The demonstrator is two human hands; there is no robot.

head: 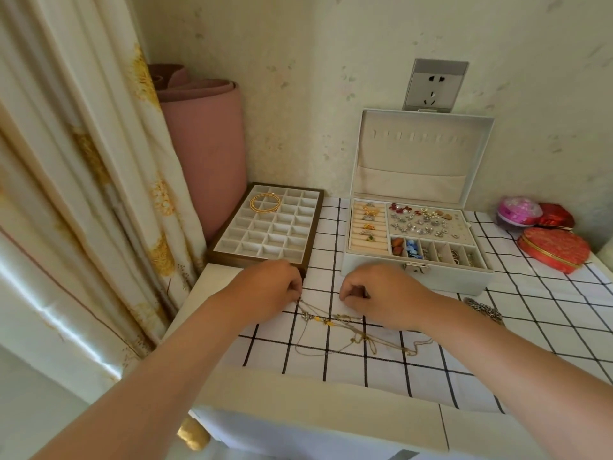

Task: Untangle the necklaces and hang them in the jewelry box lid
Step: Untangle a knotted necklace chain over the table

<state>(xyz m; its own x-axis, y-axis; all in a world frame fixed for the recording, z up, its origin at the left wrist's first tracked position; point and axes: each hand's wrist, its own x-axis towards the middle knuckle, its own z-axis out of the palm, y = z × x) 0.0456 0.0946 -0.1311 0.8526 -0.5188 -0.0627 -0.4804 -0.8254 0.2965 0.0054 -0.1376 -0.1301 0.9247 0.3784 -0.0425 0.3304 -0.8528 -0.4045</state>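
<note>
Head view shows you the cream curtain (83,194) with gold flowers filling the left side, and beside it the table (517,330) under a white cloth with a black grid. A rolled pink mat (205,144) stands upright in the corner between curtain and wall. The white jewelry box (418,277) sits at the back of the table against the wall, its lid (421,180) raised upright with a row of small hooks (418,137) near the top and nothing hanging from them (rings and earrings fill the compartments below). Just left of the box lies a brown tray (265,234) of small square cells, with a gold hoop (265,202) resting in its far cells. Your left hand (272,287) lies just in front of the tray's near corner, fingers curled under and pinching the top end of a chain. Your right hand (374,293) rests near the box's front clasp, fingers curled in with thumb and forefinger together; you cannot tell whether a strand is between them. A red heart-shaped box (554,249) sits at the far right of the table. The necklaces (348,330) lie in a tangle on the cloth, just in front of and between your hands, thin chains crossing with small gold charms. A loose silver chain (484,310) lies beside your right wrist.
</note>
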